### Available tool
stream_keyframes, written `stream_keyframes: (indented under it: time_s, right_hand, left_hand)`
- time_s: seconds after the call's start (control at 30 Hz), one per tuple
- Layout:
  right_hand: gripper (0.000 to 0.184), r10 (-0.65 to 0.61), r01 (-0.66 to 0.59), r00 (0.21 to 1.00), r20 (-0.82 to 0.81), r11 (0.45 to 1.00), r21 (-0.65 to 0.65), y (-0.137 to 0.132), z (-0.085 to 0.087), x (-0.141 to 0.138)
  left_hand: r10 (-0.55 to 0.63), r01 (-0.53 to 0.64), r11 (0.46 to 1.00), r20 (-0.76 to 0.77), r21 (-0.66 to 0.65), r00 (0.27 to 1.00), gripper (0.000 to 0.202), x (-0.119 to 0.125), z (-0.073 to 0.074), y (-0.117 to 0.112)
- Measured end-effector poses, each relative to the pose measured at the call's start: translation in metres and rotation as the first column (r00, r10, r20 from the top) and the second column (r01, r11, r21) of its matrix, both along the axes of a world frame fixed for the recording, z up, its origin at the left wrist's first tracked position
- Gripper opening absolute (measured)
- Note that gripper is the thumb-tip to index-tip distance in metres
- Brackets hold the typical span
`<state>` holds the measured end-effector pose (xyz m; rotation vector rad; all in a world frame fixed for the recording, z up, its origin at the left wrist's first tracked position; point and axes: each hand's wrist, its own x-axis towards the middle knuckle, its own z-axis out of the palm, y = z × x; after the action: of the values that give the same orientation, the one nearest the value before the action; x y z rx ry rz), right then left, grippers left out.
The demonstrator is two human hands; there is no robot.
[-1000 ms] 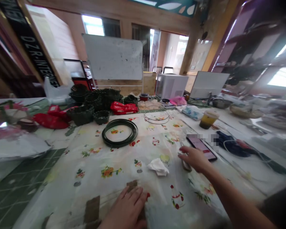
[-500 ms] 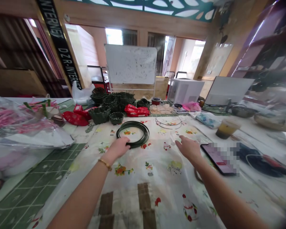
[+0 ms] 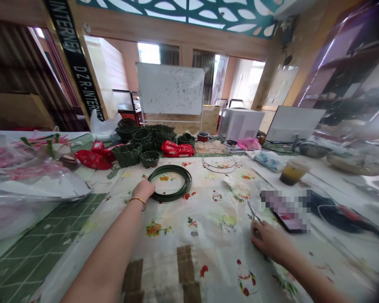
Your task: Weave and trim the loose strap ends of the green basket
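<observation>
A flower-printed sheet (image 3: 214, 256) and green checked cloth (image 3: 34, 252) cover the table (image 3: 78, 219); a whiteboard (image 3: 170, 88) stands behind. The sheet stretches between the hands. The left hand (image 3: 144, 189) is curled at the green coil (image 3: 187, 182)'s left edge; the right hand (image 3: 267, 239) bends over the handles of the scissors (image 3: 252, 210). Whether either grip is closed, I cannot tell. A phone (image 3: 287, 223) and cup (image 3: 293, 171) crowd the right; baskets (image 3: 128, 155) stand beyond the coil.

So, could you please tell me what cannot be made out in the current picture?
In the head view:
Left hand: fingertips at the green coil, hidden by the hand itself.
Scissors-like tool: handles mostly covered by the right hand.
Phone: much of its screen pixelated.
Whiteboard: writing too small and blurred.
</observation>
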<state>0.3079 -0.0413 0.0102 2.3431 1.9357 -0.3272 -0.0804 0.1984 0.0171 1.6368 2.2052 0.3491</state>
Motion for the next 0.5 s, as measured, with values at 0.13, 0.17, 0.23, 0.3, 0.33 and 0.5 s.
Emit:
stream_keyframes:
  time_s: [0.13,0.17,0.23,0.3,0.33,0.5]
  right_hand:
    - [0.037,0.094,-0.094,0.991,-0.099,0.996,0.003,-0.006,0.002,-0.005]
    - [0.038,0.097,-0.097,0.988,-0.122,0.995,0.004,-0.005,0.002,-0.004]
    - [0.038,0.078,-0.076,0.986,-0.146,0.997,0.022,-0.002,0.0,0.001]
    - [0.037,0.04,-0.032,0.989,-0.14,0.998,0.056,0.003,-0.005,0.007]
    - [0.037,0.018,-0.009,0.991,-0.135,0.998,0.069,0.006,-0.008,0.01]
    - [0.027,-0.054,0.064,0.981,-0.185,0.997,0.05,0.016,-0.02,0.021]
  left_hand:
    - [0.044,-0.046,0.998,-0.045,-0.05,0.998,0.037,-0.012,0.008,0.001]
    - [0.039,-0.041,0.997,-0.037,-0.065,0.999,0.036,-0.015,0.009,0.001]
    - [0.026,-0.027,0.996,-0.006,-0.087,1.0,0.035,-0.021,0.012,-0.001]
    - [0.023,-0.02,0.996,0.034,-0.09,0.999,0.035,-0.024,0.012,-0.005]
    - [0.027,-0.022,0.996,0.057,-0.085,0.998,0.035,-0.025,0.011,-0.008]
    - [0.077,-0.076,0.997,0.23,-0.01,0.97,0.035,-0.02,0.013,-0.019]
